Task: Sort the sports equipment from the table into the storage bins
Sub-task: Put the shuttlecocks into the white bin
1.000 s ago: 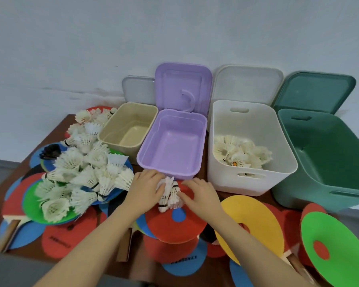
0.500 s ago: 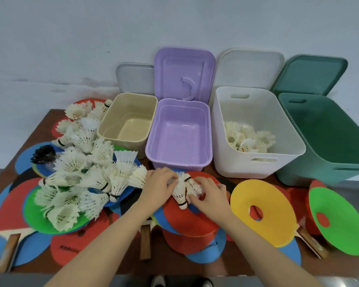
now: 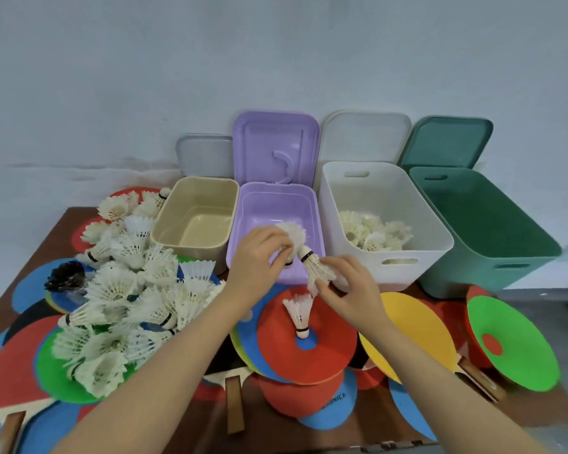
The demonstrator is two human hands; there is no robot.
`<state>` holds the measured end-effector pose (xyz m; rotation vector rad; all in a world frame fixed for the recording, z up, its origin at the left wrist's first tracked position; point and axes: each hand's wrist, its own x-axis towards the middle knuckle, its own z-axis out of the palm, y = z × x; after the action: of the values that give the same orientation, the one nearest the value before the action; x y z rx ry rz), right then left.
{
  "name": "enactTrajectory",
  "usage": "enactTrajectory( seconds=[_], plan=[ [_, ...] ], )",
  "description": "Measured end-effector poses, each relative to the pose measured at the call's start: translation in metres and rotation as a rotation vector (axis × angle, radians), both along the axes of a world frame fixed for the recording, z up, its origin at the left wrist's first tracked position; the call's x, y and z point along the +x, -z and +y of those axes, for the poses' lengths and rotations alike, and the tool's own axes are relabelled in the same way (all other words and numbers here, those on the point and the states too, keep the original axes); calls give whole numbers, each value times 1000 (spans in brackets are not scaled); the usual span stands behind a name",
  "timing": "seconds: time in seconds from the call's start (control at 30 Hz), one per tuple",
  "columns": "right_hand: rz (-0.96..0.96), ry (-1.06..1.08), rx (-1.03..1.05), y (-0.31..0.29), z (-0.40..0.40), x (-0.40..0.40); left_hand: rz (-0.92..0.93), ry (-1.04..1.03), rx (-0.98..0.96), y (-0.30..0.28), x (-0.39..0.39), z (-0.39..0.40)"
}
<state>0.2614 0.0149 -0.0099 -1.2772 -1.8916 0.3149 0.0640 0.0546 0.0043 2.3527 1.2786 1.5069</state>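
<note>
My left hand (image 3: 259,257) pinches a white shuttlecock (image 3: 292,235) above the front of the purple bin (image 3: 276,204). My right hand (image 3: 348,290) pinches a second shuttlecock (image 3: 315,268), cork up, just in front of that bin. A third shuttlecock (image 3: 298,314) lies loose on a red disc (image 3: 309,362) below my hands. A big pile of shuttlecocks (image 3: 128,290) covers the table's left side. The white bin (image 3: 384,270) holds several shuttlecocks (image 3: 371,231).
An empty beige bin (image 3: 194,221) stands left of the purple one, an empty green bin (image 3: 489,231) at far right, lids leaning on the wall behind. Coloured discs such as a yellow disc (image 3: 417,326) and a green disc (image 3: 515,342), plus paddles (image 3: 235,404), cover the brown table.
Both hands rose from the red disc toward the purple bin, each taking a shuttlecock. One shuttlecock from the bunch stayed behind on the red disc.
</note>
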Motion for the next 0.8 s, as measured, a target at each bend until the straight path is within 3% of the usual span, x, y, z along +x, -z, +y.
enactTrajectory(
  seconds=[0.23,0.4,0.67,0.8],
  plan=[
    [-79,107,105,-37,49,55,0,-8,60,-36,57,52],
    [-108,162,11,-49,87,112,79,-48,22,-41,112,100],
    [-107,223,-72,-43,169,165,184,-250,-131,-40,182,166],
    [-250,255,-196,-34,199,177,357,-288,-323,-39,189,182]
  ],
)
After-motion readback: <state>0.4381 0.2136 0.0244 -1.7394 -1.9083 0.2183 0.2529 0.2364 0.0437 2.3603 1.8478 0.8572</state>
